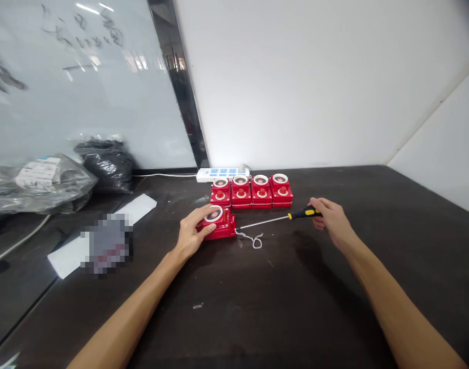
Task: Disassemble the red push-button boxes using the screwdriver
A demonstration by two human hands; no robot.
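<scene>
My left hand [196, 228] grips a red box-shaped device [222, 228] with a round white-rimmed window, pressing it against the dark table. In my right hand [330, 218] is a screwdriver [270, 220] with a black and yellow handle and a long metal shaft. Its tip reaches the right side of the red device, beside a white cord [253, 238] that trails from there onto the table. Whether the tip sits in a screw is too small to tell. Behind stands a row of several similar red devices [251, 197], each with a white ring and a red knob.
A white power strip [223, 175] lies behind the row, against the wall. On the left are a clear plastic bag [45, 182], a black bag [105, 164], a white sheet [140, 207] and a blurred-out object [108, 245]. A whiteboard [103, 92] leans at the back left.
</scene>
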